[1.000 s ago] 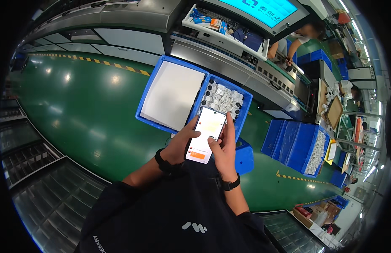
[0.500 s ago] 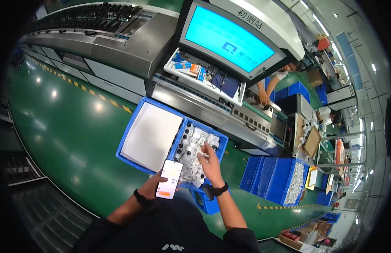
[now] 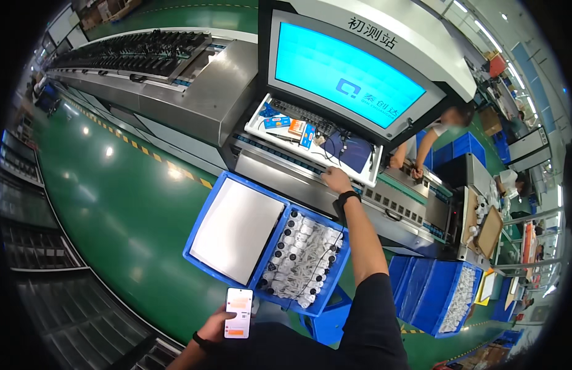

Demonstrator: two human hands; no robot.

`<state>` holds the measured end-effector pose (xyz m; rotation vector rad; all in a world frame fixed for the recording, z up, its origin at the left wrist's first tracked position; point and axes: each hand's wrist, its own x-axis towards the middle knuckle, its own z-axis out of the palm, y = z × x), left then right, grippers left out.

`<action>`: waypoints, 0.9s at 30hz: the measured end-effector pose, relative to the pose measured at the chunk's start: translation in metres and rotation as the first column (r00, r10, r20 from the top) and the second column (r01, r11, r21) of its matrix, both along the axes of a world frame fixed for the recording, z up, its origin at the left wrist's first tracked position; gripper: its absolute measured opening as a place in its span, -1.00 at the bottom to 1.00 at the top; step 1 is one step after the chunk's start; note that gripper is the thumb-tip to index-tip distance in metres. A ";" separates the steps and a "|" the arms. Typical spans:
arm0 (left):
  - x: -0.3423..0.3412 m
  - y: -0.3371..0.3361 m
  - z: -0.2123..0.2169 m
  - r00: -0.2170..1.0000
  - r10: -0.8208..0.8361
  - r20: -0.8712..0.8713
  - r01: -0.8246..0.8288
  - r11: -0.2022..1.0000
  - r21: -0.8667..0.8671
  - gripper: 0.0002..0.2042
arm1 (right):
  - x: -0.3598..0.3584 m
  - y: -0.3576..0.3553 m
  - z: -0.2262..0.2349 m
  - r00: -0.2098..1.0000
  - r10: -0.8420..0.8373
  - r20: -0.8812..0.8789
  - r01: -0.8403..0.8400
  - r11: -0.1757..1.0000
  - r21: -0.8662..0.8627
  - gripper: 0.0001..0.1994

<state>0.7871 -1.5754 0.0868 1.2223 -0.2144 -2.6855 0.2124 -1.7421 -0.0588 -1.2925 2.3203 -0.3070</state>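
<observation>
In my left hand (image 3: 214,325) is a smartphone (image 3: 238,314) with its lit screen facing up, my thumb over its left edge. My right hand (image 3: 337,179) reaches forward to the front edge of a white keyboard tray (image 3: 286,131), its fingers curled; whatever they hold, if anything, is hidden. Below that arm a blue bin (image 3: 346,250) holds rows of white parts with round black ends (image 3: 293,256). A thin dark cord (image 3: 315,271) crosses over them. Left of it, a white sheet (image 3: 236,228) fills another blue bin (image 3: 196,233).
Small blue and orange boxes (image 3: 296,127), a keyboard and cables lie on the tray under a lit monitor (image 3: 347,74). A metal conveyor line (image 3: 280,169) runs behind the bins. A co-worker's hands (image 3: 415,171) are over it at right. More blue bins (image 3: 415,296) stand at right.
My right hand has left the white parts in the bin and moved up and forward to the tray's edge. The phone stays in my left hand, now lower in the view.
</observation>
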 end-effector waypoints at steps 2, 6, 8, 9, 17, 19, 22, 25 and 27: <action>0.000 0.000 0.007 0.999 0.034 0.007 -0.035 0.999 0.016 -0.37 | -0.009 -0.017 0.003 0.998 0.007 0.069 -0.014 0.995 0.099 -0.48; -0.007 0.000 0.022 0.998 0.032 0.051 -0.035 0.998 0.044 -0.35 | -0.025 -0.048 0.022 0.998 0.000 0.058 -0.018 0.948 0.319 -0.50; -0.011 0.010 0.022 0.993 0.090 0.075 -0.094 0.994 0.047 -0.35 | -0.042 -0.052 0.023 1.000 -0.024 0.012 0.020 0.961 0.275 -0.45; -0.014 0.011 0.023 0.989 0.123 0.086 -0.127 0.991 0.045 -0.35 | -0.044 -0.055 0.024 0.999 -0.034 -0.010 0.035 0.968 0.250 -0.42; -0.028 0.000 0.040 0.986 0.048 0.160 -0.034 0.995 -0.090 -0.35 | -0.016 -0.057 0.014 0.996 -0.066 -0.066 0.053 0.982 -0.182 -0.27; -0.025 0.004 0.026 0.995 0.038 0.091 -0.033 0.998 -0.059 -0.33 | 0.017 -0.029 0.005 0.998 0.065 0.024 -0.057 0.968 -0.245 -0.34; -0.017 0.021 0.010 0.998 0.068 -0.017 -0.067 0.997 0.022 -0.28 | 0.113 0.053 0.013 0.941 0.113 0.317 -0.049 0.978 -0.203 -0.36; -0.039 0.005 0.016 0.992 0.130 0.003 -0.129 0.988 -0.082 -0.25 | 0.204 0.128 0.036 0.574 0.030 0.818 0.163 0.975 -0.150 -0.37; -0.050 -0.013 0.036 0.996 0.087 -0.030 -0.089 0.994 -0.069 -0.24 | 0.258 0.167 0.079 0.419 -0.010 0.908 0.242 0.965 -0.101 -0.36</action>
